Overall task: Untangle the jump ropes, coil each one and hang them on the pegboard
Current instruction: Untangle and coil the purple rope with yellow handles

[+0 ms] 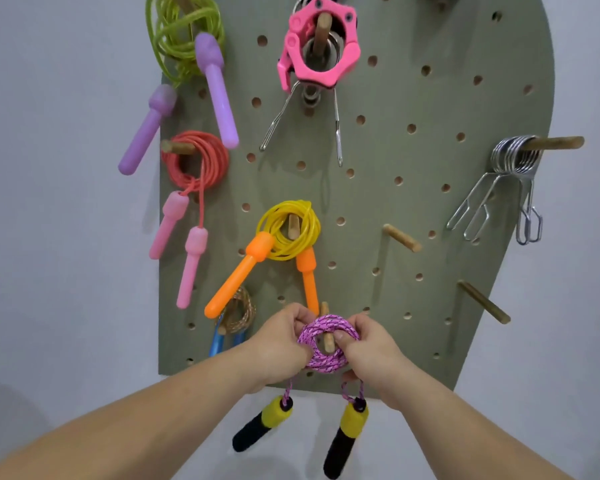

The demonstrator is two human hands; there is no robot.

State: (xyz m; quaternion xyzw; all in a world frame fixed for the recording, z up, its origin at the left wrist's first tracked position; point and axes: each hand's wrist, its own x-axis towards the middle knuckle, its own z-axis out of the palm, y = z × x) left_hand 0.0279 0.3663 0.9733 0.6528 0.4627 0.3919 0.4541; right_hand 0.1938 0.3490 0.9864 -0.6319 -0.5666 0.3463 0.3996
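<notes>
Now both hands, left point(280, 344) and right point(371, 348), pinch pink coil point(326, 342) around peg point(327, 337) on pegboard point(395, 202); handles point(345, 434) dangle, apparently free.

A home gym storage corner: a green pegboard point(395, 209) on a plain white wall point(49, 168) carries wooden pegs point(402, 238) hung with coiled jump ropes point(288, 230), a pink barbell collar point(317, 46) and steel spring collars point(513, 157).

So, five jump ropes on one pegboard point(395, 202): green rope point(184, 46), red rope point(220, 161), yellow rope point(284, 211), tan rope point(245, 310), purple rope point(326, 323). Two handles each. One pink collar point(312, 72). Two bare pegs: upper peg point(400, 238), lower peg point(484, 307). Metal clips in two bunches, middle bunch point(338, 143) and right bunch point(515, 157), too packed to count.
</notes>
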